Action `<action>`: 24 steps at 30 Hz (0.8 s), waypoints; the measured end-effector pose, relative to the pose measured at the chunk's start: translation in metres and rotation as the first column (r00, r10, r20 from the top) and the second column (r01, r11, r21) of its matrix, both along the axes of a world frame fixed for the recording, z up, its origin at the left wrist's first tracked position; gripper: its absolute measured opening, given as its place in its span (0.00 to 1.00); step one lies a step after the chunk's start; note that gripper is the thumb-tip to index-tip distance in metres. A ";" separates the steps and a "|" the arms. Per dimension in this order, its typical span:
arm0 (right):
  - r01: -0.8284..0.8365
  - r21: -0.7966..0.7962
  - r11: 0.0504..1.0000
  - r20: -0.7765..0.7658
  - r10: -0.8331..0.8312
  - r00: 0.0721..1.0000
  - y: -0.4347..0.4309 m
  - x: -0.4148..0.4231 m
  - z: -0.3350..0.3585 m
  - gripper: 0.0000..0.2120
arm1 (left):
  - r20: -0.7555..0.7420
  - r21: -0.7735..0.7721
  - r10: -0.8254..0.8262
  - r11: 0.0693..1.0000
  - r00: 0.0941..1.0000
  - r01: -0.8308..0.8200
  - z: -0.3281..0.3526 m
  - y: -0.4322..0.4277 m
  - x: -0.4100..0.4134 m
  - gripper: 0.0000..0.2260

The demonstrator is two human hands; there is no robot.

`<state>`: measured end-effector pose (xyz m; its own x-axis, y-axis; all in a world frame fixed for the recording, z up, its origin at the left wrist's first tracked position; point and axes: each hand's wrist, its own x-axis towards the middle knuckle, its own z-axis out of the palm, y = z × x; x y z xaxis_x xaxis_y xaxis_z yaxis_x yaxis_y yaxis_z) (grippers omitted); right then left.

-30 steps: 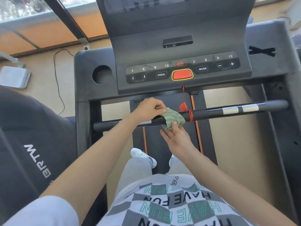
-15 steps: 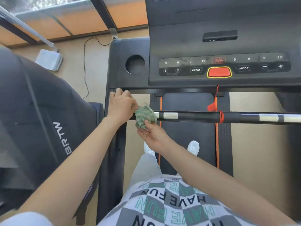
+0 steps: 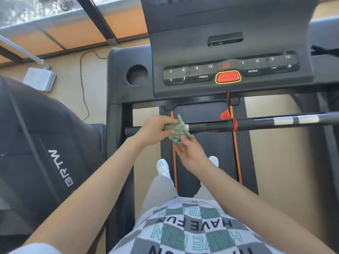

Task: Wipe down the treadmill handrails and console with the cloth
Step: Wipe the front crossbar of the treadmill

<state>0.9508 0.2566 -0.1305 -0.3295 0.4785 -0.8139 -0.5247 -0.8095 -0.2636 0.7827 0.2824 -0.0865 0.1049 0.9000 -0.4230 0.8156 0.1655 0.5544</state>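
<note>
A crumpled green cloth (image 3: 177, 130) wraps the left part of the black front handrail (image 3: 256, 122). My left hand (image 3: 156, 128) grips the cloth from the left, over the bar. Below it, my right hand (image 3: 190, 153) pinches the cloth's lower edge with its fingertips. The black console (image 3: 229, 52) with its button strip and red stop button (image 3: 228, 77) stands beyond the bar. A red safety cord (image 3: 233, 124) is tied around the bar right of the cloth.
A round cup holder (image 3: 136, 75) sits left of the console. A black chair back (image 3: 36, 143) stands close on the left. A white box (image 3: 39, 78) and a thin cable (image 3: 83, 85) lie on the floor. My feet stand on the belt (image 3: 201, 116).
The cloth and both hands slid left along the handrail, then came back slightly right. The camera view swung left and then partly back.
</note>
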 end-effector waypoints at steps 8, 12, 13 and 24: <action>0.097 0.107 0.990 0.383 -0.131 0.915 0.006 0.097 0.028 0.05 | 0.140 0.323 -0.052 0.946 0.989 0.004 -0.007 0.025 0.120 0.05; 0.206 0.222 0.953 0.524 -0.295 0.799 0.018 0.138 0.034 0.05 | 0.091 0.393 -0.119 0.917 0.989 0.074 0.000 0.048 0.181 0.07; 0.229 0.230 0.946 0.518 -0.318 0.794 0.025 0.147 0.032 0.06 | 0.060 0.381 -0.127 0.920 0.990 0.095 0.000 0.057 0.194 0.08; 0.281 0.104 0.954 0.126 -0.293 0.948 0.068 0.213 -0.002 0.13 | 0.035 0.044 -0.232 0.972 0.972 0.230 -0.013 0.122 0.242 0.09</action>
<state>1.1639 0.3242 -0.1324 -0.0550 0.6044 -0.7948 -0.6854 -0.6017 -0.4102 1.0244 0.4043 -0.0997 0.3281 0.8654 -0.3787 0.8062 -0.0476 0.5897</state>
